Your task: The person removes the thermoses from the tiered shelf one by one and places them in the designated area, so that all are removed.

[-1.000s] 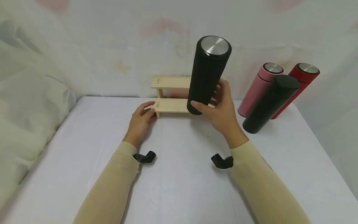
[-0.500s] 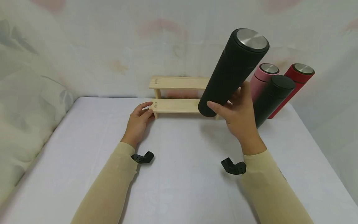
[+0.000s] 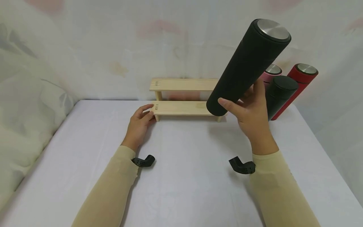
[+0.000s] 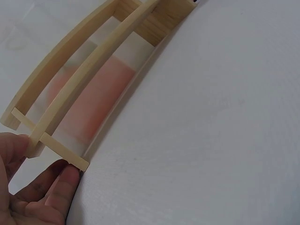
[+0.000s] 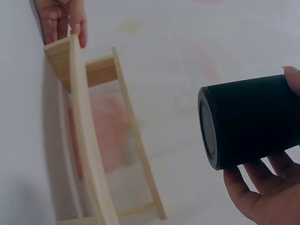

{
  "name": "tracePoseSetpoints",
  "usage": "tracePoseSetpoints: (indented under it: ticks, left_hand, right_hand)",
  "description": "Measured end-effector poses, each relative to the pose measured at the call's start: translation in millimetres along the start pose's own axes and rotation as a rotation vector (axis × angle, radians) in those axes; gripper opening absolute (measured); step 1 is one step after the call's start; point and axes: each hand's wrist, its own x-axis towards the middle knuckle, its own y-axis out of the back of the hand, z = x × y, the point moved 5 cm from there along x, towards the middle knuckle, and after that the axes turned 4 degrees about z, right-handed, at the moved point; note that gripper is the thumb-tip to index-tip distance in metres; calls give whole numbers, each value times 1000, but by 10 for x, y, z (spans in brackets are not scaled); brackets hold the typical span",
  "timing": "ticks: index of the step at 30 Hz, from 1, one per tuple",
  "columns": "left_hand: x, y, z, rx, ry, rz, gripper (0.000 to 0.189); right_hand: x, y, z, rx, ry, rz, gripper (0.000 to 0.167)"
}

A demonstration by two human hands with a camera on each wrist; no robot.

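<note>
My right hand (image 3: 250,116) grips a tall black thermos (image 3: 246,69) near its base, thumb in front and fingers behind. The thermos is raised in the air, its silver-topped lid leaning right; the right wrist view shows its round bottom (image 5: 208,129). At the back of the table stands a two-tier wooden rack (image 3: 181,108), both boards bare in the head view apart from the part hidden behind the thermos. My left hand (image 3: 139,123) holds the rack's left end, with thumb at the lower board and fingertips by the leg (image 4: 65,152).
Right of my right hand stand a red thermos (image 3: 301,75), an all-black thermos (image 3: 280,94) and a pink thermos (image 3: 267,78), the last mostly hidden. A pale cloth wall rises behind the table (image 3: 184,176), and draped fabric (image 3: 25,110) lines the left side.
My right hand has carried the black thermos right and upward from in front of the rack, and it leans more to the right. My left hand stays at the rack's end.
</note>
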Motion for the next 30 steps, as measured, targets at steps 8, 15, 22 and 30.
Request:
tracePoseSetpoints:
  ticks: [8, 15, 22, 30]
  left_hand:
    - [-17, 18, 16, 3, -3, -5, 41]
    - [-27, 24, 32, 5, -1, -1, 41]
    - [-30, 6, 42, 18, 5, 2, 41]
    - [-27, -7, 50, 22, 10, -1, 41]
  right_hand:
    - [49, 114, -156, 60, -5, 41, 84]
    - [105, 245, -271, 100, 26, 98, 82]
    - [139, 404, -345, 166, -14, 184, 82]
    - [130, 587, -482, 196, 75, 252, 72]
